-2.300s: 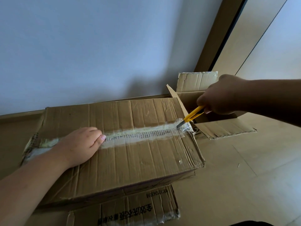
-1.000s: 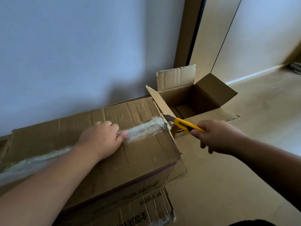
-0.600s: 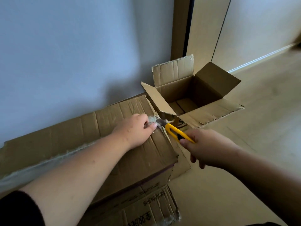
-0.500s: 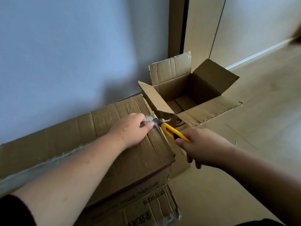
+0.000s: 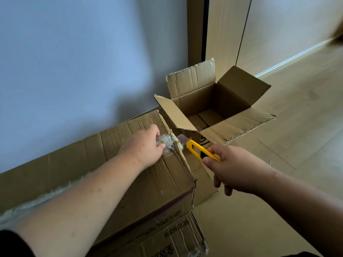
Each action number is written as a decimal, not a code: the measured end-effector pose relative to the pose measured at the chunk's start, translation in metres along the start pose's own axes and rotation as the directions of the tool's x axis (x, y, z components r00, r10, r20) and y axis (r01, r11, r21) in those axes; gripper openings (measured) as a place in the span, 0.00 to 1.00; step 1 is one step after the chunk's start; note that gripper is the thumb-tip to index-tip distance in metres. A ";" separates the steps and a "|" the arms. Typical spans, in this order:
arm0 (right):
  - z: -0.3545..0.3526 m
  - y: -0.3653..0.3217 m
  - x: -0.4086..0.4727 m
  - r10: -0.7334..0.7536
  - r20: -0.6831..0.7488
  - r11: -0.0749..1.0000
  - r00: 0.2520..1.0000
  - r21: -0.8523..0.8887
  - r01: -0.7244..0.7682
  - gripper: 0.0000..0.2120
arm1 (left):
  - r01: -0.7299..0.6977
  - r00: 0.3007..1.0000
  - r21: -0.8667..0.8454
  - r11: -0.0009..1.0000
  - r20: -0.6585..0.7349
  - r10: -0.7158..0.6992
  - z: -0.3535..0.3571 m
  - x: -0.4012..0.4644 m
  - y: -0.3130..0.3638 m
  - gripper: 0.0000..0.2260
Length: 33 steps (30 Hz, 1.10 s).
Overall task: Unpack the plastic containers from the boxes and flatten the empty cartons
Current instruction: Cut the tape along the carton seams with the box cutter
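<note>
Our left hand [image 5: 143, 148] pinches the crumpled clear tape [image 5: 167, 142] at the end of the closed brown cardboard box [image 5: 115, 175] on the floor, while our right hand [image 5: 233, 169] grips the yellow utility knife [image 5: 199, 150]. With the blade just beside our left fingers, 1 slip could cut them. No plastic containers are visible; the 2nd, opened carton [image 5: 213, 102] stands just beyond.

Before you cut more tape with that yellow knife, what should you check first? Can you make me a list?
1. Knife held firmly: ok, the right hand grips the yellow knife.
2. Blade at the tape: ok, its tip sits by the tape at the closed box's end.
3. Fingers away from the blade: not ok, the left hand pinches the tape right beside it.
4. Tape fully cut: cannot tell.
5. Containers inside: cannot tell, the flaps are down.
6. Room beside: ok, the open box stands apart.
</note>
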State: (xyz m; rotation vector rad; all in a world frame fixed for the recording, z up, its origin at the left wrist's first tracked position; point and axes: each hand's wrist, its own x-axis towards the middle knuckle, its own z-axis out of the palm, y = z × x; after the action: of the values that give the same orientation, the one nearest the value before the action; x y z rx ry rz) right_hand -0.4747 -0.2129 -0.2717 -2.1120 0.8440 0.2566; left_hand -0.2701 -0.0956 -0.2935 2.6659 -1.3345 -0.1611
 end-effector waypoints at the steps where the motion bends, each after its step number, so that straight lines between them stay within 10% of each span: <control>1: 0.000 0.000 0.000 -0.002 0.001 1.000 1.000 0.010 0.002 0.06 | 0.003 1.000 -0.001 1.000 0.015 -0.003 0.000 0.001 -0.001 0.07; 8: 0.002 -0.004 0.003 -0.002 0.012 1.000 1.000 0.011 0.002 0.06 | 0.031 0.997 0.013 0.999 0.074 -0.032 0.006 -0.004 0.006 0.06; 16: 0.011 -0.019 0.004 -0.155 -0.062 0.948 0.986 -0.291 0.131 0.24 | -0.020 0.986 0.005 1.000 -0.168 0.021 0.025 -0.023 -0.006 0.10; 33: 0.033 -0.079 0.018 -0.010 -0.087 0.654 0.996 -0.754 -0.059 0.30 | -0.068 0.998 -0.097 0.993 -0.020 0.066 0.031 -0.027 -0.013 0.22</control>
State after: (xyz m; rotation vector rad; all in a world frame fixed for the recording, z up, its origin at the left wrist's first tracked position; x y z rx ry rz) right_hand -0.4063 -0.1626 -0.2514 -2.9159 0.9086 0.6327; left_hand -0.2817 -0.0691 -0.3254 2.5338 -1.3721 -0.1902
